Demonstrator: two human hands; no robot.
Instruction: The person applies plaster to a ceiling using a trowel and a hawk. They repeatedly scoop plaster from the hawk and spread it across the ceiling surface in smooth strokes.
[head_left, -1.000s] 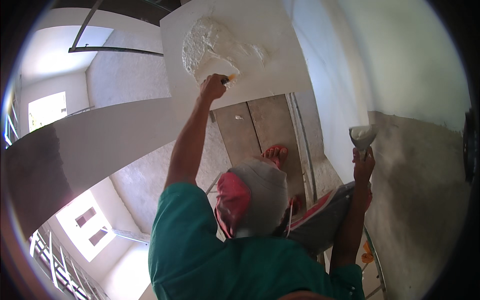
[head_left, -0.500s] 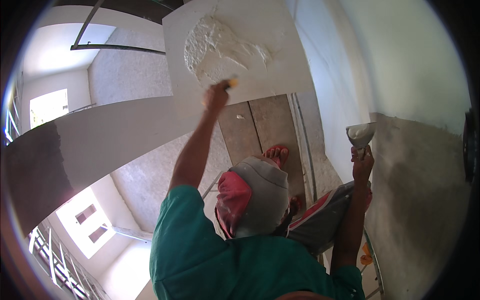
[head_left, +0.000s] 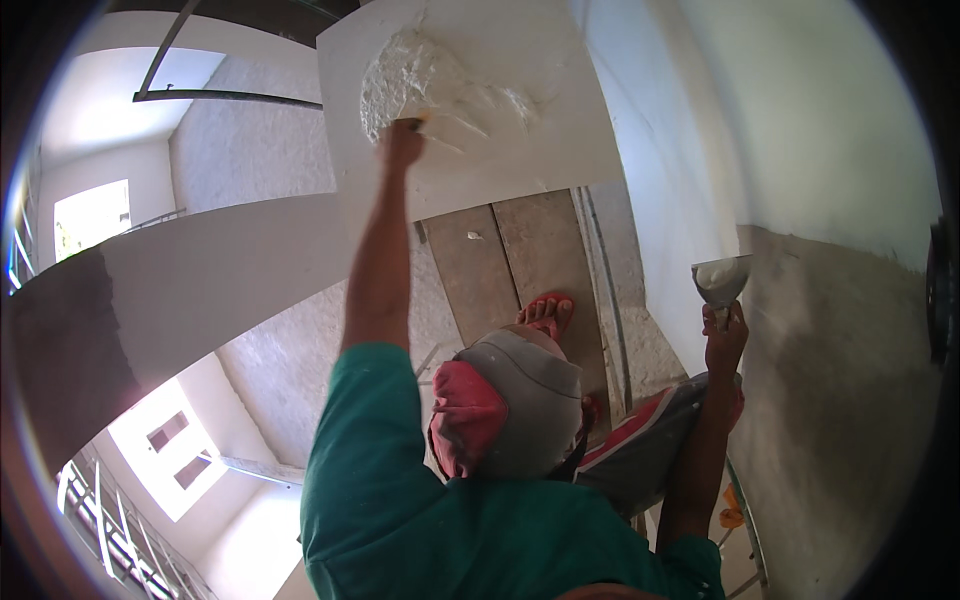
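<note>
While Loaded, Held Face-Up and Apart from the Board

While reaching over the board (head_left: 560, 130), grips a handled tool (head_left: 421, 121) in the left hand (head_left: 402, 145). Curls the fingers tightly around the grip, exposing only a dark and orange portion; cannot tell the shape of the working end. Extends nearly straight, apparently to bring the tool to the white compound (head_left: 405, 75) heaped on the left part of the board; cannot confirm contact, owing to blur.

Holds a wide-bladed scraper (head_left: 720, 290) in the right hand (head_left: 726, 340), lower than the board and off its right side, beside a part-white, part-grey wall (head_left: 830, 400). Wraps fingers and thumb around the handle. Directs the blade away from the fist, presumably face-up to retain the white lump (head_left: 716, 273) on it, and well apart from the board to leave the reach unobstructed.

Rests a sandalled foot (head_left: 548, 313) on planks (head_left: 460, 275) just below the board's near edge, likely for footing within reach.
</note>
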